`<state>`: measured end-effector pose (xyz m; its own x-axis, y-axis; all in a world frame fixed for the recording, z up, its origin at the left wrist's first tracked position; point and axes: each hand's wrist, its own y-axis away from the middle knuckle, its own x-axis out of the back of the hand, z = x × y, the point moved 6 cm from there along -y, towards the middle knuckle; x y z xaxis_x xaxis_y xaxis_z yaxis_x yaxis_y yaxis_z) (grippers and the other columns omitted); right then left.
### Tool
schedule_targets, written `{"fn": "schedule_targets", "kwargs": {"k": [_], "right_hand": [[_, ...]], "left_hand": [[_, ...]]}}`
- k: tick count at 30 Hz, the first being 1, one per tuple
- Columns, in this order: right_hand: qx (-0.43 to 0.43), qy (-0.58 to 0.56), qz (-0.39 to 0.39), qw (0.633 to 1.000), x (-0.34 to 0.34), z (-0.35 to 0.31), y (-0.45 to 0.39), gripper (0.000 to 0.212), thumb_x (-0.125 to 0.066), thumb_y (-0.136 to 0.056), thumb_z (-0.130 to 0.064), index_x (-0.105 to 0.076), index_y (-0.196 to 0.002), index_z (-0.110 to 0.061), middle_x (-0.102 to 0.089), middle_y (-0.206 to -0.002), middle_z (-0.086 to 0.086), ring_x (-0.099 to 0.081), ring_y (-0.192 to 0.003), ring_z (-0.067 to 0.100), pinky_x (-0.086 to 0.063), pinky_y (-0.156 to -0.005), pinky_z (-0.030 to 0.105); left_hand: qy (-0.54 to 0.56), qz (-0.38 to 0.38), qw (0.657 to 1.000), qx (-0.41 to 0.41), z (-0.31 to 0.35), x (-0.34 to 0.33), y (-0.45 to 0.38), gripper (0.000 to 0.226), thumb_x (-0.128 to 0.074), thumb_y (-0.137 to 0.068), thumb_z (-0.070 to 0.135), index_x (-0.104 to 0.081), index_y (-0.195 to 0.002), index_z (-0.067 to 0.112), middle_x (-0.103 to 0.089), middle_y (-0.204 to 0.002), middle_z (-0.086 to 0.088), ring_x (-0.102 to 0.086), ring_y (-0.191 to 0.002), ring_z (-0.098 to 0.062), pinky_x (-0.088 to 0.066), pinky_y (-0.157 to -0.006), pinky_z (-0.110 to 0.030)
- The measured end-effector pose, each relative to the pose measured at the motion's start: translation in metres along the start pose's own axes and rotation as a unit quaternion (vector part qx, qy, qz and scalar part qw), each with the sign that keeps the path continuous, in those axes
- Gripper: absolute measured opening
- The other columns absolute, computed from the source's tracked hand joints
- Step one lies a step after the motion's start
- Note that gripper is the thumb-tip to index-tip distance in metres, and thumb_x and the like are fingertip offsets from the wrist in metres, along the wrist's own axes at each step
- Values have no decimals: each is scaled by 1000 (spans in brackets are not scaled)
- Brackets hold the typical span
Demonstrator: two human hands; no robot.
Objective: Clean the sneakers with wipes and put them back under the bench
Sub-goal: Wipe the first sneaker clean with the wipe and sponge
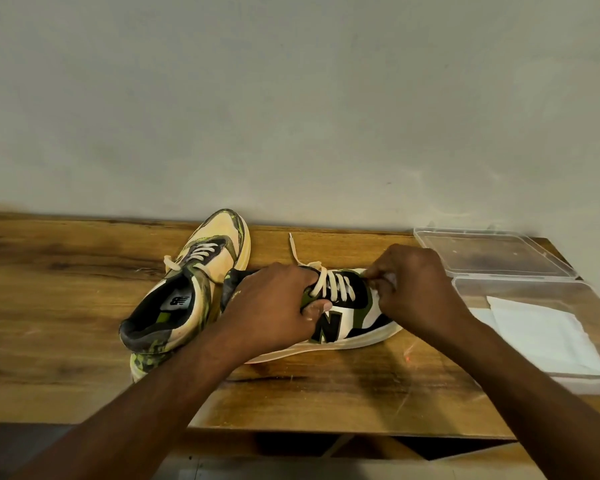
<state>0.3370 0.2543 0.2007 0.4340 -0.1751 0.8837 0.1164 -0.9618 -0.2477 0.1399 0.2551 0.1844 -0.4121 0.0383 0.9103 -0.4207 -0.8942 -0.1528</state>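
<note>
Head view: both sneakers on wooden bench top (326,393). Left hand (274,306) grips near sneaker (347,323) at collar, steadying it. Right hand (413,289) curled over toe, pinching something pale (likely wipe, mostly hidden). Other sneaker (187,289) just beside, looks grimy. Step: wiping. Next: rub toe firmly; fresh wipes (541,330) wait in clear box (499,271).

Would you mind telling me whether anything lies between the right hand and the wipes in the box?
Nothing visible does. The right hand is at the toe of the sneaker; the box sits open just to its right, lid folded back, with the wipes exposed and bare bench between.
</note>
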Motion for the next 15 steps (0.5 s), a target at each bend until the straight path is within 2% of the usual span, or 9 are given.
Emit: {"fn": "schedule_targets", "kwargs": {"k": [3, 5, 7, 9, 12, 15], "right_hand": [[-29, 7, -73, 997, 7, 5, 0, 26, -79, -75, 0, -86, -87, -21, -77, -89, -4, -66, -76, 10, -56, -70, 29], [-55, 19, -43, 997, 16, 18, -2, 26, -79, -70, 3, -85, -86, -17, -78, -89, 0, -67, -77, 14, -52, -72, 25], [-45, 33, 18, 998, 20, 20, -1, 24, -78, -69, 6, -84, -84, -12, -78, -86, 6, -68, -76, 21, -52, -72, 29], [-24, 10, 43, 999, 15, 12, 1, 23, -77, -71, 8, -83, -82, -11, -77, -84, 6, -68, -75, 24, -56, -72, 34], [21, -12, -18, 1000, 8, -3, 1, 24, -78, -75, 3, -85, -83, -18, -76, -84, -3, -67, -75, 14, -58, -71, 32], [-7, 8, -90, 996, 13, 9, 0, 24, -80, -75, 1, -86, -82, -21, -77, -84, -6, -62, -71, 2, -46, -65, 12]], "left_hand": [[6, -2, 1000, -2, 0, 0, 0, 25, -64, -95, 51, -71, -100, 28, -71, -82, 9, -65, -76, -13, -58, -70, -37], [6, -3, 1000, -3, 0, 0, 0, 25, -64, -95, 51, -72, -103, 29, -72, -83, 9, -66, -77, -13, -58, -71, -37], [8, -2, 1000, -2, 0, 0, 1, 25, -65, -94, 51, -72, -104, 29, -73, -85, 9, -67, -78, -13, -59, -71, -37], [9, -2, 1000, -2, 1, 0, 1, 25, -65, -94, 51, -72, -105, 29, -73, -85, 10, -66, -79, -12, -59, -72, -37], [4, -3, 1000, 0, 1, 0, 0, 25, -65, -95, 52, -72, -102, 29, -72, -84, 10, -65, -78, -12, -58, -72, -37], [9, -3, 1000, -1, 1, 0, 0, 26, -65, -94, 52, -72, -103, 29, -72, -84, 9, -65, -77, -11, -58, -71, -37]]}}
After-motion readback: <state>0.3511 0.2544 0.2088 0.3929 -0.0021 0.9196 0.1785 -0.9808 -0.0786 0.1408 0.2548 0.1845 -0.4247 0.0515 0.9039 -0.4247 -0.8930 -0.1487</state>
